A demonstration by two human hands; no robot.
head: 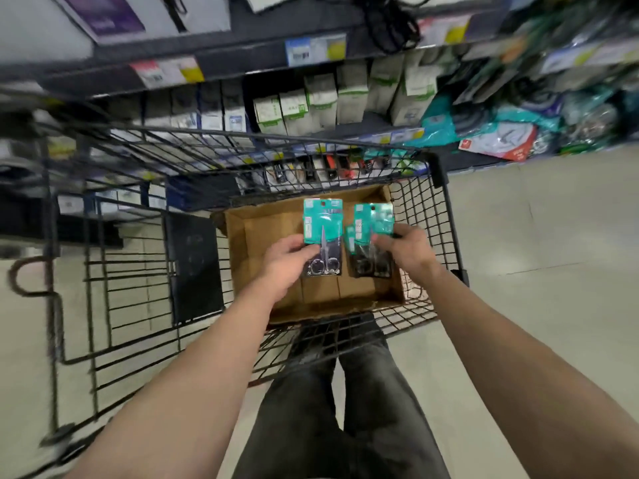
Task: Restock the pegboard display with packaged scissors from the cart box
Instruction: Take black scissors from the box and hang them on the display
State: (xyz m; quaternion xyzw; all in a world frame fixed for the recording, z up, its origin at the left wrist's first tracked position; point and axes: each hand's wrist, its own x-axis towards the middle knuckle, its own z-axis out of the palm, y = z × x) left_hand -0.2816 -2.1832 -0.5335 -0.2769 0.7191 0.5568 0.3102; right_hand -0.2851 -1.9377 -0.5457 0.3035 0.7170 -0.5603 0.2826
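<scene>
My left grip (pixel 287 259) clasps one scissors pack (pixel 323 229); my right grip (pixel 409 250) holds a stack of packs (pixel 373 223), both over the cardboard box (pixel 266 233) in the cart (pixel 437 171).

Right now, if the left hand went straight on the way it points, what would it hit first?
Probably the stack of scissors packs in the right hand: the left hand, holding one scissors pack, points forward-right across the cardboard box toward them. Depth between the two is unclear.
</scene>
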